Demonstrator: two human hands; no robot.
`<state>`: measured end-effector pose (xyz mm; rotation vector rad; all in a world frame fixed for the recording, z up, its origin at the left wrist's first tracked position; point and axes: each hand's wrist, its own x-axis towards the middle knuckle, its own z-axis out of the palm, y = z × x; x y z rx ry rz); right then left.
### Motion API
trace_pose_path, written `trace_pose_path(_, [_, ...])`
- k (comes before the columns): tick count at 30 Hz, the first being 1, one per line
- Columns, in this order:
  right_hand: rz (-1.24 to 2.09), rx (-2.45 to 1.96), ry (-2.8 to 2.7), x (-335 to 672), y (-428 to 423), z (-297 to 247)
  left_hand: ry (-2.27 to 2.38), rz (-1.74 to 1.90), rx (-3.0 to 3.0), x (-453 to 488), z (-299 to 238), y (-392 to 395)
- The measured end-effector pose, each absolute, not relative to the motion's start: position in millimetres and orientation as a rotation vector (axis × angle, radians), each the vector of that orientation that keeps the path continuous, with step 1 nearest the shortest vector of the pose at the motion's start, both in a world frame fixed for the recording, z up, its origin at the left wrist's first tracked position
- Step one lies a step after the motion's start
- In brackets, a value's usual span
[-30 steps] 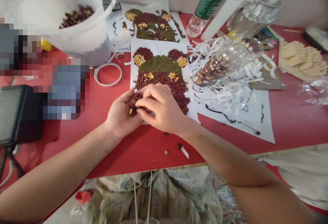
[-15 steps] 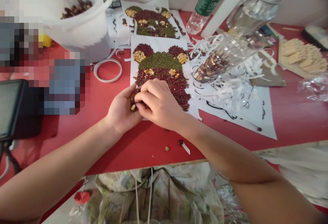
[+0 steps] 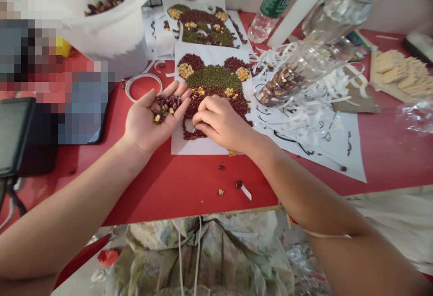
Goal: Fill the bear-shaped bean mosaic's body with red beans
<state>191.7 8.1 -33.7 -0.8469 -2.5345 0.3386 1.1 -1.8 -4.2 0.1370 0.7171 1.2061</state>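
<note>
Fingers (image 3: pixel 178 92) near a white bucket (image 3: pixel 111 39) holding brown beans (image 3: pixel 104 4).

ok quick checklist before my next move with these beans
left hand has dark red beans in its palm: ok
right hand holding a bean: cannot tell, fingers hide it
bean bear mosaic filled at the bottom: not ok, paper shows inside the bean outline
red table free of strays: not ok, a red bean and a corn kernel lie on it
white bucket holds more beans: ok
</note>
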Motion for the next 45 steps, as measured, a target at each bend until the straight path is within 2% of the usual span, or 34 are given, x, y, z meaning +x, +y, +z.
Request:
trace_pose_path(10, [0.112,-0.811,-2.665,187,9,-42,0.745,1.193,0.130,6,-2,-4])
trace_pose_path(19, [-0.016,-0.751,-2.762,193,2,-22,0.813,1.179,0.116,8,-4,-2])
trace_pose_path(29, [0.008,-0.911,-2.846,188,-9,-10,0.844,1.161,0.150,10,-4,-3])
trace_pose_path(34, [0.163,-0.929,-2.584,190,-3,-20,0.823,1.116,0.140,15,-3,-8])
trace_pose_path(38, [0.132,-0.837,-2.306,194,0,-19,0.867,1.052,0.122,18,-1,-13])
trace_pose_path(45, [0.171,-0.829,-2.316,192,-2,-16,0.801,0.949,0.132,23,0,-22])
